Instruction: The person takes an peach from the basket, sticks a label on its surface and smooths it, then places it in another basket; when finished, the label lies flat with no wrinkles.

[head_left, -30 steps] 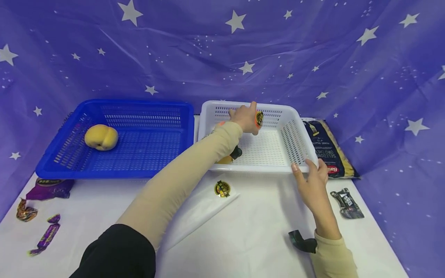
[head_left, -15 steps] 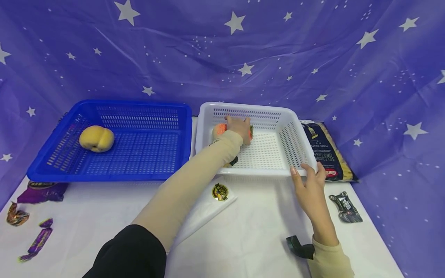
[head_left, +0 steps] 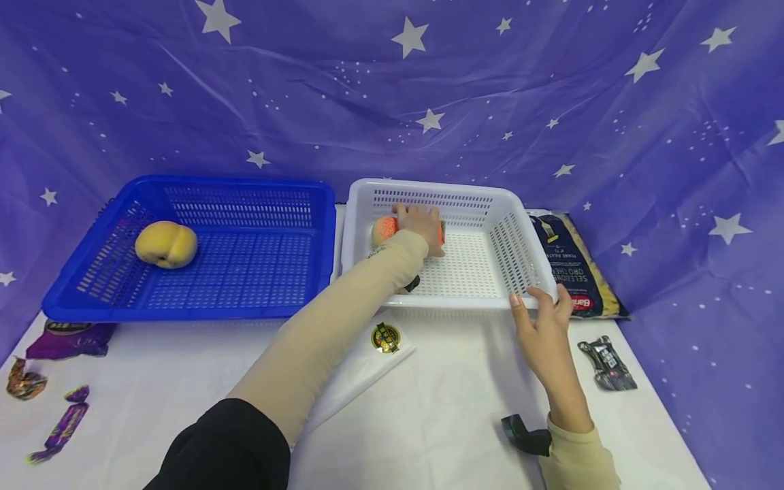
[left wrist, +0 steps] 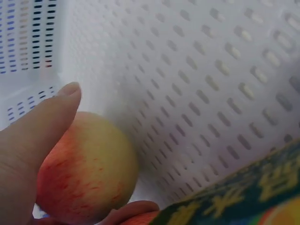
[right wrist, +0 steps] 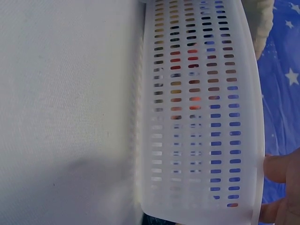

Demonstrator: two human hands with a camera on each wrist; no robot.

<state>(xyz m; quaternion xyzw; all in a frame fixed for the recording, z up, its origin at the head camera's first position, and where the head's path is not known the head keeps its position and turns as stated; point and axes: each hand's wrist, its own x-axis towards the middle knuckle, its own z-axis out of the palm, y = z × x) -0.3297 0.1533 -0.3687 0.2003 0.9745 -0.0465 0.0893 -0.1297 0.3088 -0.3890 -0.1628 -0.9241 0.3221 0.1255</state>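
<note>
At the far left, a purple packet (head_left: pixel 70 342), a brown wrapped sweet (head_left: pixel 26 380) and a purple twist-wrapped sweet (head_left: pixel 64 429) lie on the white-covered table (head_left: pixel 453 408), outside both baskets. Next stands the blue basket (head_left: pixel 184 315), with one yellow fruit (head_left: pixel 167 245) already in it, near its left wall. A flat white packet (head_left: pixel 367 364) with a round label lies in front of the white basket (head_left: pixel 471 265), partly hidden by the left forearm.

Within the white basket's left half is the left hand (head_left: pixel 422 228), its fingers bent over a red labelled item (left wrist: pixel 262 192), apparently gripping it, though mostly the back of the hand shows. Just beside it sits a red-and-yellow peach (left wrist: pixel 89 173), with one digit overlapping its edge (thumb or little finger, I cannot tell which). Both pieces are thus inside the basket walls; what seems left is for the labelled one to be let go, which looks not yet done.

At the near right corner, the right hand (head_left: pixel 545 327) pinches the white rim between thumb and fingers. Farthest right, a dark pasta bag (head_left: pixel 569 265) lies beside the white basket and a black packet (head_left: pixel 609 364) nearer, both untouched
</note>
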